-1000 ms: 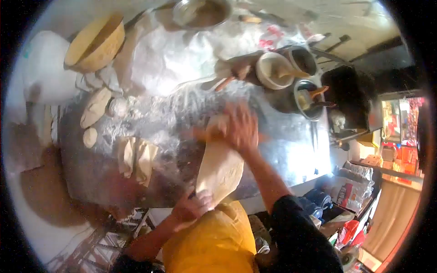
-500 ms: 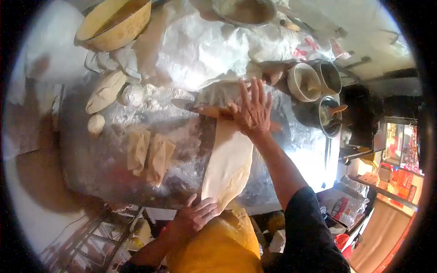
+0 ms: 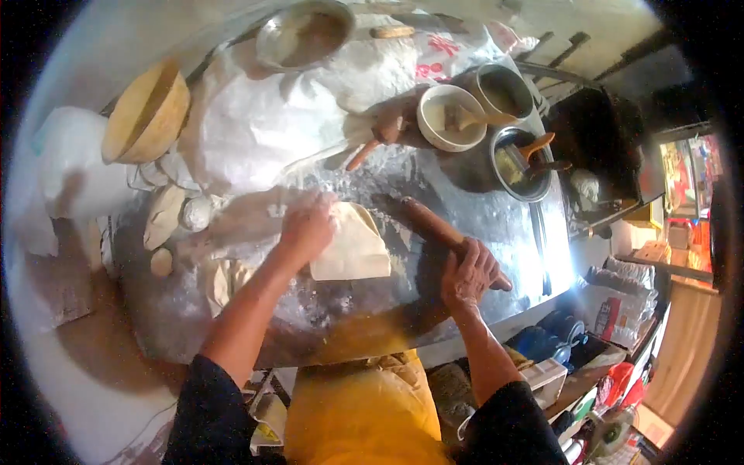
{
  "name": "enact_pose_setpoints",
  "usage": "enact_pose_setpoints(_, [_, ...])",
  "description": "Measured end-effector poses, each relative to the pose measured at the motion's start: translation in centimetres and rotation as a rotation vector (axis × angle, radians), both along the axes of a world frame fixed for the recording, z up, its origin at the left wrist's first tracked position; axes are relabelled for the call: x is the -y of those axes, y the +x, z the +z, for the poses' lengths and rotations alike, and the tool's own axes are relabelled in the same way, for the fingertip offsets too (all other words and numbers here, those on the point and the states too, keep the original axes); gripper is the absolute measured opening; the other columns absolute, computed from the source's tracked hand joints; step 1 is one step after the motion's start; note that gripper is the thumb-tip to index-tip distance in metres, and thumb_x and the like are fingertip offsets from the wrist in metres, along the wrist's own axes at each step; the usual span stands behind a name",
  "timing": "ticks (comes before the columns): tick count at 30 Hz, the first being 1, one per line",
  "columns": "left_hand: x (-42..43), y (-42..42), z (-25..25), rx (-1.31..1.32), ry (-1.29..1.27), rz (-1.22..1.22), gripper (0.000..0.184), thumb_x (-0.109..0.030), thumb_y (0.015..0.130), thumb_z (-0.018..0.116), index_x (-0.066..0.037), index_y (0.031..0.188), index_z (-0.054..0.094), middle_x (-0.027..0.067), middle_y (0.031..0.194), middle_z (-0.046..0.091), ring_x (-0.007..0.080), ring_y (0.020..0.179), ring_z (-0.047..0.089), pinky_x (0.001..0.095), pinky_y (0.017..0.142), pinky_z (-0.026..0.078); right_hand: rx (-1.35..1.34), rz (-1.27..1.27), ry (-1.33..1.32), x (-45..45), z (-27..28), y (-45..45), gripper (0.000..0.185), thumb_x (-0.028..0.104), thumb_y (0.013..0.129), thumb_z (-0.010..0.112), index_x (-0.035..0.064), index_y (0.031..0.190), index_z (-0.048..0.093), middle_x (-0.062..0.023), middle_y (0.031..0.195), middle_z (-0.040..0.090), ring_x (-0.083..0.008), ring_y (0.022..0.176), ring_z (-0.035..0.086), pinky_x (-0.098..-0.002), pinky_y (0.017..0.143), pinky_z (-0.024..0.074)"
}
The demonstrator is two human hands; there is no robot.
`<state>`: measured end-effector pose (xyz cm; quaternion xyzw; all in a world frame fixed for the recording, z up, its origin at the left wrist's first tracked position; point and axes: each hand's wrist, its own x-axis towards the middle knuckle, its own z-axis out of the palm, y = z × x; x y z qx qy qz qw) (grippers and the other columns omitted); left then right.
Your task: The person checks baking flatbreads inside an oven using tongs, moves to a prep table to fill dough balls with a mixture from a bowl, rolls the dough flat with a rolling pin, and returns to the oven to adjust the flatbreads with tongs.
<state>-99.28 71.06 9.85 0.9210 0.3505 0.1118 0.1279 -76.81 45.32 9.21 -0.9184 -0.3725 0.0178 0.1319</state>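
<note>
My left hand is closed at the upper left edge of a flat dough sheet, its fingers pinched on the dough and partly blurred. The sheet looks folded, with a straight lower edge. To its right my right hand is wrapped over the lower end of a wooden rolling pin, which lies slanting on the dark table. Two folded dough pieces lie left of my left forearm, partly hidden by it. Farther left are a long dough piece, a small dough ball and a floury ball.
A white bowl with a brush, a metal pot and a dark pot with utensils stand at the back right. White sacks, a metal basin and a yellow bowl line the back.
My left hand has moved from the near end of the dough to its far end. The dough is shorter. My right hand and the pin have moved right, off the dough.
</note>
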Motion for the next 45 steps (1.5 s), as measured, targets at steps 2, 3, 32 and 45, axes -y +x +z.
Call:
enact_pose_setpoints(2, [-1.2,0.8,0.6,-0.089,-0.139,0.004,0.036,-0.011,0.084,0.069,-0.004,0.119,0.065,0.0210,0.120,0.063,0.0378,0.113,0.061,0.0479,0.094,0.050,-0.004,0.003,0.002,0.1,-0.1,0.0,0.046,0.028,0.096,0.060,0.0131,0.138,0.048,-0.0134,0.136,0.053,-0.0351,0.130,0.045,-0.0526,0.114,0.0221])
enact_pose_setpoints(3, [-1.5,1.2,1.3,-0.168,-0.269,0.017,0.036,-0.012,0.083,0.071,-0.004,0.117,0.064,0.0212,0.123,0.062,0.0372,0.114,0.061,0.0467,0.094,0.050,-0.008,0.006,0.023,0.1,-0.2,0.1,0.046,0.027,0.095,0.060,0.0132,0.138,0.048,-0.0130,0.137,0.053,-0.0349,0.130,0.044,-0.0526,0.114,0.0219])
enact_pose_setpoints(32, [-2.4,-16.6,5.7,0.005,-0.556,0.448,0.032,-0.024,0.084,0.077,-0.007,0.104,0.059,0.0124,0.094,0.065,0.0260,0.091,0.064,0.0411,0.080,0.051,0.093,0.083,-0.001,-0.4,-0.6,0.6,0.053,0.035,0.099,0.053,0.0062,0.143,0.049,-0.0185,0.139,0.055,-0.0399,0.133,0.045,-0.0550,0.116,0.0248])
enact_pose_setpoints(45, [-8.5,-41.3,-1.9,0.056,-0.302,0.859,0.057,-0.027,0.093,0.066,-0.005,0.144,0.050,0.0230,0.139,0.058,0.0359,0.126,0.058,0.0427,0.104,0.047,0.077,-0.032,-0.071,-0.1,-0.8,0.0,0.053,0.027,0.094,0.062,0.0091,0.142,0.049,-0.0179,0.140,0.053,-0.0396,0.134,0.043,-0.0552,0.116,0.0247])
